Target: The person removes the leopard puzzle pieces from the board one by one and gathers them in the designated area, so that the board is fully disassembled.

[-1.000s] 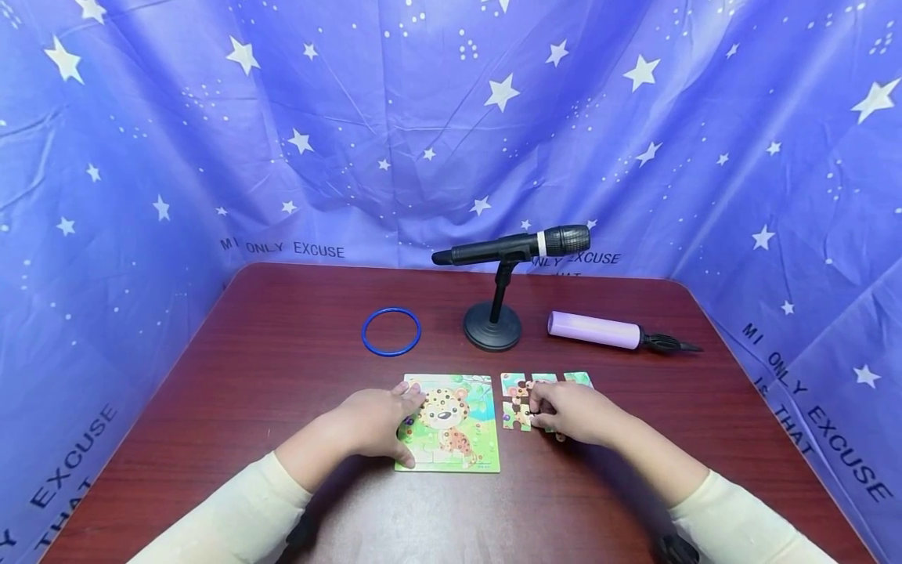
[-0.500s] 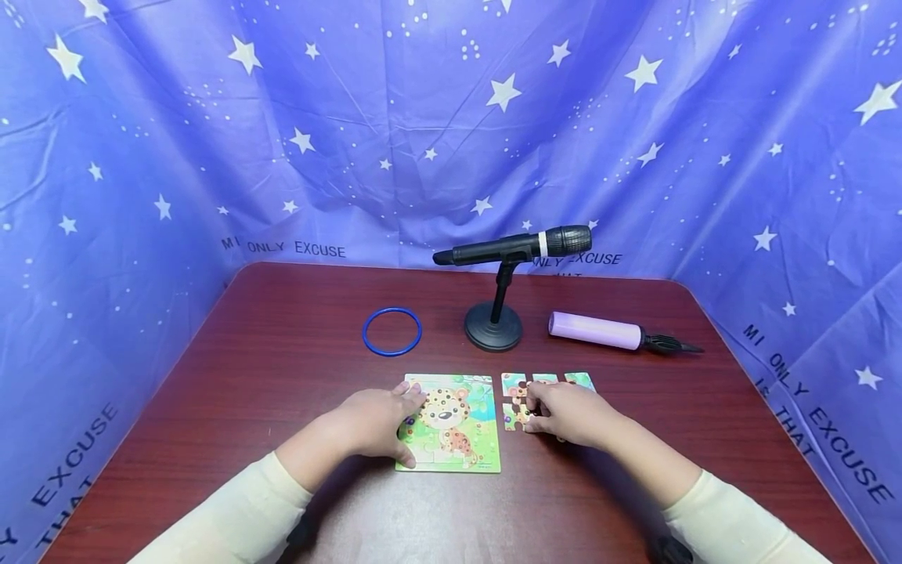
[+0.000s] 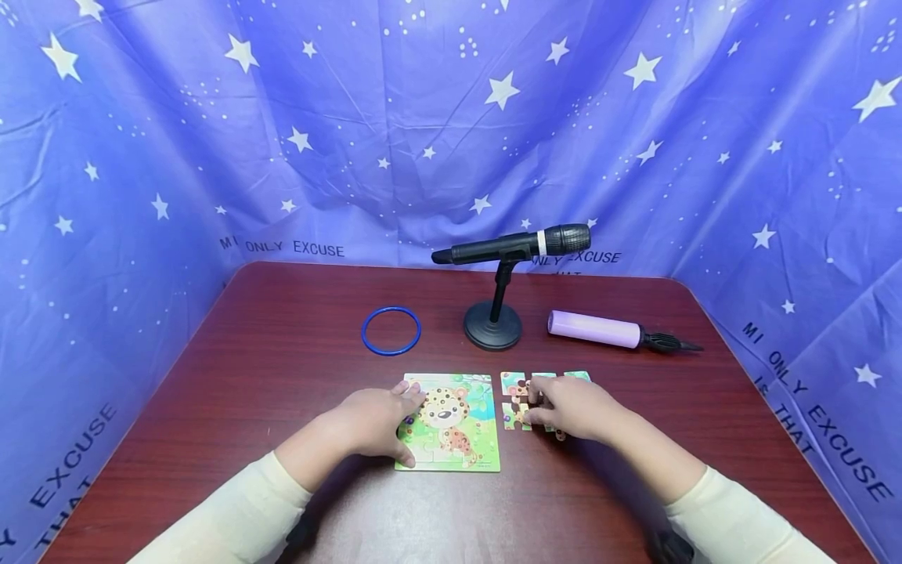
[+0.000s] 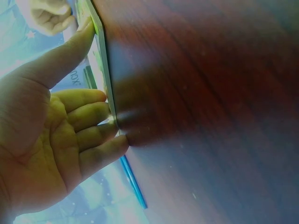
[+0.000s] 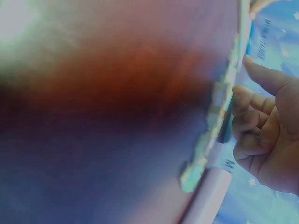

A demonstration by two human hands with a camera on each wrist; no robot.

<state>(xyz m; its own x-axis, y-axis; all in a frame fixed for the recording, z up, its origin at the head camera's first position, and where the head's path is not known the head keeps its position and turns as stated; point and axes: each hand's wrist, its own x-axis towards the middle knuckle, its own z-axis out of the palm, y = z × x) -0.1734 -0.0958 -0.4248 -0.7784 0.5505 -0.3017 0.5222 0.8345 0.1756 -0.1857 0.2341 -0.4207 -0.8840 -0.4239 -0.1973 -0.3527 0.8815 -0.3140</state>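
Note:
A square jigsaw puzzle [image 3: 482,450] with a cartoon leopard lies flat on the table. My left hand [image 3: 373,423] rests at its left side, thumb on the near corner and fingers at the left edge; the left wrist view shows the fingers [image 4: 93,114] extended along the board's edge. To the right of the puzzle is a group of loose jigsaw pieces [image 3: 513,417], partly hidden under my right hand [image 3: 581,409]. In the right wrist view the index fingertip touches the row of pieces [image 5: 217,116], the thumb [image 5: 268,77] stands apart, and the other fingers bend loosely, with no piece between them.
Behind the puzzle lies a blue ring [image 3: 391,354]. A black microphone [image 3: 486,249] on a round-based stand [image 3: 492,329] stands behind the pieces, and a lilac hand pump [image 3: 595,329] lies at the right. Starry blue curtains [image 3: 387,117] surround the dark red table [image 3: 282,337].
My right hand shifts slightly over the loose pieces, the thumb moving a little away from the near edge. The left hand and the puzzle have stayed in place.

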